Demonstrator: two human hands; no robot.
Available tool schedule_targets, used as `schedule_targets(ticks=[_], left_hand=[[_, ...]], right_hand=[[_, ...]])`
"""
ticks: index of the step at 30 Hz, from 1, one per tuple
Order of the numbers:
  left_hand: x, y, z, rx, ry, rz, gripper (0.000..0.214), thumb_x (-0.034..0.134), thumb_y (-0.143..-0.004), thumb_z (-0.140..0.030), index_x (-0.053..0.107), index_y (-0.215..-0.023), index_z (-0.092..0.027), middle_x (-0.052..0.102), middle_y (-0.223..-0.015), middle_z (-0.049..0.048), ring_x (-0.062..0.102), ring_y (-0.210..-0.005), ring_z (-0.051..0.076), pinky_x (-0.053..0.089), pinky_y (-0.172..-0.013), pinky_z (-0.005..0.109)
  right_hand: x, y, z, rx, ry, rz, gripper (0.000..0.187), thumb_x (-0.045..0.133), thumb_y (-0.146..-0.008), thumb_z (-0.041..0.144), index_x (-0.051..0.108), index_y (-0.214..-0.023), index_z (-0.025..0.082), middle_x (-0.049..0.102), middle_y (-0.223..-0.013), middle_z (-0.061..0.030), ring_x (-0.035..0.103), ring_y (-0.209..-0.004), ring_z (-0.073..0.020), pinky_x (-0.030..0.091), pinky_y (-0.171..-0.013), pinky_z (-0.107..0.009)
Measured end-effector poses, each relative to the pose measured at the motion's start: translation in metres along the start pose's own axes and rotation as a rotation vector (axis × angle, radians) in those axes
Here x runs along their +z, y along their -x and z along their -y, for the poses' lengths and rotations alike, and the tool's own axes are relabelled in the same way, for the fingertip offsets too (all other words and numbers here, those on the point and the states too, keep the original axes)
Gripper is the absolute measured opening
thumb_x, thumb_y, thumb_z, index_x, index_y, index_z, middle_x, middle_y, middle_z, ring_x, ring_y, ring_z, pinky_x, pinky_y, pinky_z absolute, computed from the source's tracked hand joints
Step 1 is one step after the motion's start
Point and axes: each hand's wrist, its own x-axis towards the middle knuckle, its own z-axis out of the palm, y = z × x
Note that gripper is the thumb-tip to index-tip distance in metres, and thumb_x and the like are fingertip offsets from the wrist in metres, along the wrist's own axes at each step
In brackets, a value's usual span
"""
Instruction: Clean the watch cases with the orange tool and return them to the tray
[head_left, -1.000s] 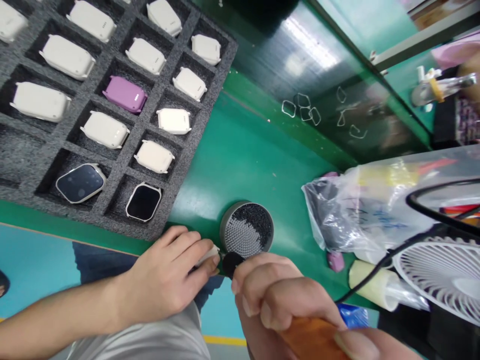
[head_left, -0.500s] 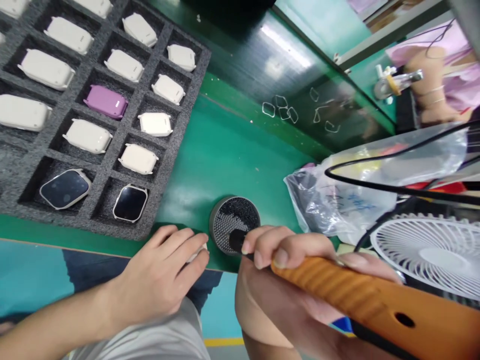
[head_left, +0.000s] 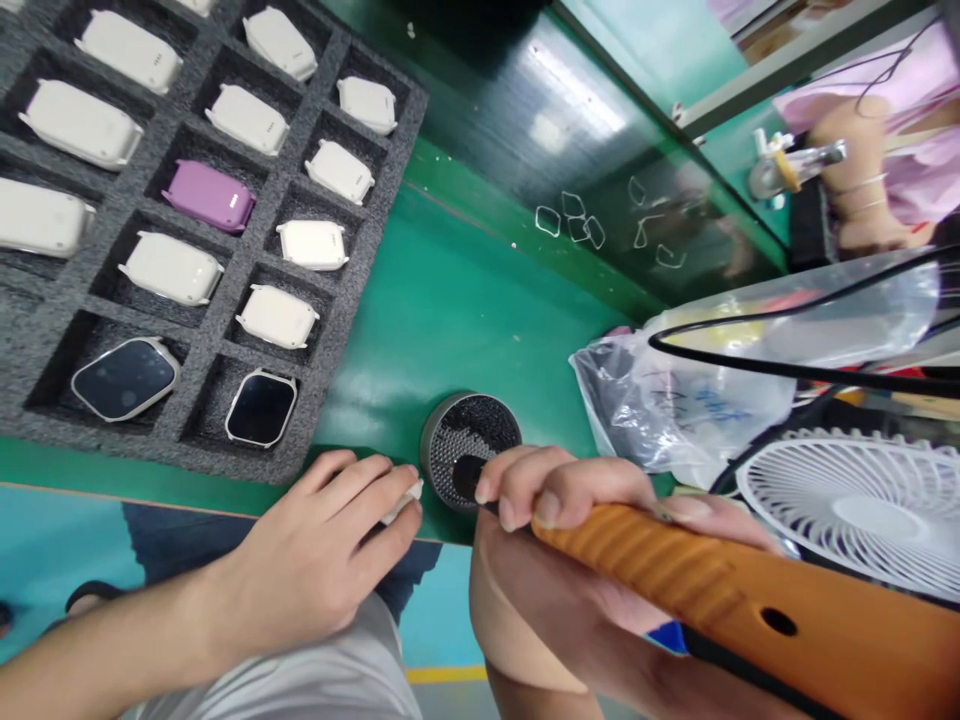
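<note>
My right hand is closed round an orange tool with a ribbed handle and a narrow black front end. That black end sits over the near part of a round metal cup lined with grainy grey and black stuff. To the left, my left hand is closed at the table's front edge. Between its thumb and fingers shows a small white piece, mostly hidden by the hand.
A grey foam tray at left holds several white watch cases, one purple case and two dark-screened watches. At right are a plastic bag, a black cable and a white fan. Another person's arm is at upper right.
My right hand and the orange tool have shifted slightly left, the black end now a little further left over the cup. Slightly more of the white piece shows. The view has moved a little.
</note>
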Motion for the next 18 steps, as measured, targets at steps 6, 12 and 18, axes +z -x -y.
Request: schedule_targets(ticks=[6,12,18], left_hand=[[0.008,0.0,-0.002,-0.009,-0.041,-0.091,0.023,0.072,-0.106,-0.021,0.074,-0.127,-0.011,0.074,-0.135,0.0134,0.066,-0.124,0.03,0.051,-0.105,0.049],[0.006,-0.003,-0.001,-0.021,-0.036,-0.108,0.019,0.067,-0.109,-0.022,0.075,-0.123,-0.011,0.076,-0.131,0.0124,0.066,-0.122,0.029,0.052,-0.102,0.047],[0.003,-0.004,-0.002,-0.027,-0.032,-0.097,0.019,0.068,-0.109,-0.022,0.075,-0.123,-0.011,0.075,-0.13,0.0128,0.067,-0.123,0.029,0.052,-0.103,0.047]], right_hand=[[-0.038,0.015,0.0,-0.033,0.159,0.151,0.043,0.043,-0.105,0.067,0.068,-0.106,0.033,0.05,-0.075,0.0012,0.054,-0.06,-0.02,0.054,-0.056,-0.044],[-0.056,0.034,-0.006,0.012,0.083,0.207,0.035,0.04,-0.106,0.059,0.066,-0.11,0.035,0.049,-0.073,0.0024,0.056,-0.059,-0.0205,0.057,-0.057,-0.044],[-0.043,0.036,-0.012,-0.01,0.064,0.176,0.035,0.037,-0.108,0.054,0.058,-0.134,0.042,0.057,-0.082,0.0018,0.061,-0.064,-0.0213,0.059,-0.062,-0.047]])
